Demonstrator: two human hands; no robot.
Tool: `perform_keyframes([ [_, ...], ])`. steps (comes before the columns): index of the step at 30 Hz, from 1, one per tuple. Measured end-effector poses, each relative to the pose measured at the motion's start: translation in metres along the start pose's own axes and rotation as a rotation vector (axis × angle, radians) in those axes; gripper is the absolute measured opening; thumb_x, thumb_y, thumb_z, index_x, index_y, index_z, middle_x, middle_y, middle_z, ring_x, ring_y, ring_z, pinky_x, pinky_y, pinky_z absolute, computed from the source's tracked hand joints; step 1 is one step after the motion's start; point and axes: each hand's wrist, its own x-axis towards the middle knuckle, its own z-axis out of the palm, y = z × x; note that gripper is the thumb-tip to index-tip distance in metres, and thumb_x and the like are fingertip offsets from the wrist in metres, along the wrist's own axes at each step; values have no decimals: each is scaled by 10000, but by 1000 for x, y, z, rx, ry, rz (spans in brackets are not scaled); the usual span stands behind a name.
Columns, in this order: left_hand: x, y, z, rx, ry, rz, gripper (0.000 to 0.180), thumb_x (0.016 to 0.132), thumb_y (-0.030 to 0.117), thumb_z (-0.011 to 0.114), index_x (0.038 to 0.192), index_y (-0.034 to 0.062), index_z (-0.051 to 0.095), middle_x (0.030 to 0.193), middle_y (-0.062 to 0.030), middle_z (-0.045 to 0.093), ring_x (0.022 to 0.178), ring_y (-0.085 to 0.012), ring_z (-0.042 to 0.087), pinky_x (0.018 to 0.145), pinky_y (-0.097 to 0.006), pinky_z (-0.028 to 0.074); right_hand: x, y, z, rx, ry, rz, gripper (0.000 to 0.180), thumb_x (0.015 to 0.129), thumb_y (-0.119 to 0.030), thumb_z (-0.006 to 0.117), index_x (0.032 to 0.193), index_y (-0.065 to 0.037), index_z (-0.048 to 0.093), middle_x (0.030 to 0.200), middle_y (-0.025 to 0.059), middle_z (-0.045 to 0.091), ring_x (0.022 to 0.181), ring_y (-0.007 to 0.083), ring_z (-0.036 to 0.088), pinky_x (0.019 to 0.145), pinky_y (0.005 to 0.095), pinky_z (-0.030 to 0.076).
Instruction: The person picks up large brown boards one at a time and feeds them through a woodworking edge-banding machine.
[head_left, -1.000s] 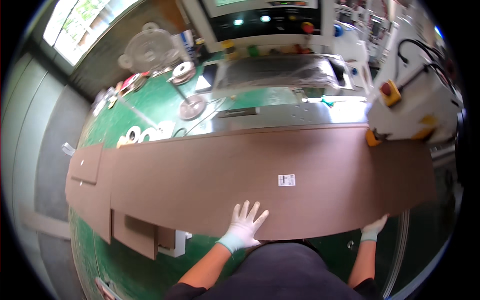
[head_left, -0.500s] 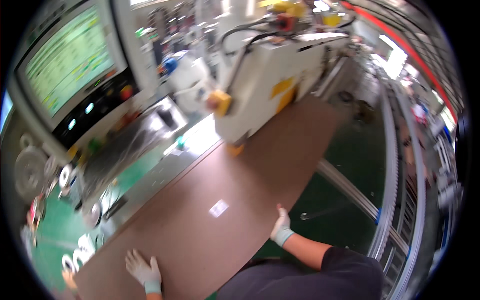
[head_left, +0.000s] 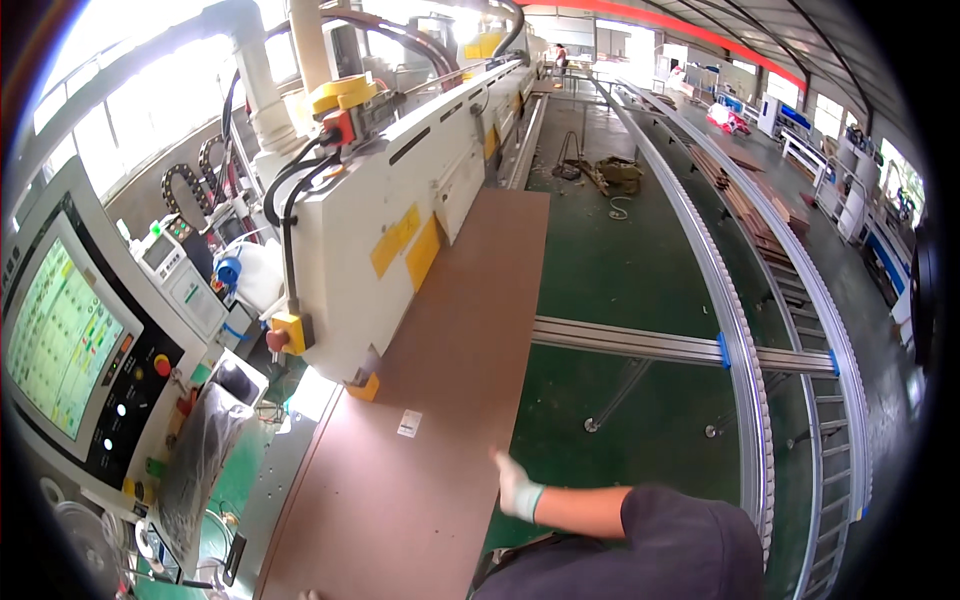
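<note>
A long brown panel [head_left: 400,500] with a small white label [head_left: 409,423] extends from me to beneath a white machine beam [head_left: 370,230]. My right hand [head_left: 518,488], in a pale glove, holds the panel's right edge; its thumb lies along the edge and the other fingers are hidden. Only the fingertips of my left hand [head_left: 309,595] show at the lower rim, resting on the panel's near part. A yellow block [head_left: 363,387] sits at the beam's near lower corner, close above the panel.
At left stands a control screen [head_left: 62,335] with a red button [head_left: 162,366]. A yellow box with a red knob [head_left: 287,334] hangs off the beam's near end. Metal rails [head_left: 735,330] and a crossbar [head_left: 630,338] run over the green floor at right. Brown boards [head_left: 750,195] lie beyond.
My view has swung, so the beam and rails now stretch away ahead. My left hand has dropped almost out of the picture. My right hand stays at the panel's edge.
</note>
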Motion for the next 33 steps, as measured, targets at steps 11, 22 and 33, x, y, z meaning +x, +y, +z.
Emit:
perform_keyframes([
  [11, -25, -18, -16, 222, -19, -310, 794, 1021, 537, 512, 1571, -26, 407, 1612, -271, 415, 1492, -469, 359, 1260, -560, 242, 6, -25, 19, 100, 68, -65, 693, 953, -501, 697, 1472, -82, 509, 1468, 125, 542, 1347, 299, 520, 1142, 518, 419],
  [22, 23, 7, 8, -6, -3, 17, 820, 903, 544, 648, 1534, 51, 472, 1629, -218, 397, 1520, -445, 320, 1262, -580, 214, 78, -98, 13, 180, -363, -83, 619, 1071, -534, 419, 1509, -106, 504, 1546, 109, 515, 1395, 343, 493, 1175, 501, 382],
  [33, 50, -14, 19, 62, 31, -368, 809, 961, 557, 573, 1587, 71, 410, 1679, -178, 343, 1567, -394, 260, 1279, -549, 162, -52, 3, 29, 77, -226, 304, 731, 973, -698, 514, 1467, -162, 562, 1475, 37, 582, 1351, 303, 507, 1152, 489, 394],
])
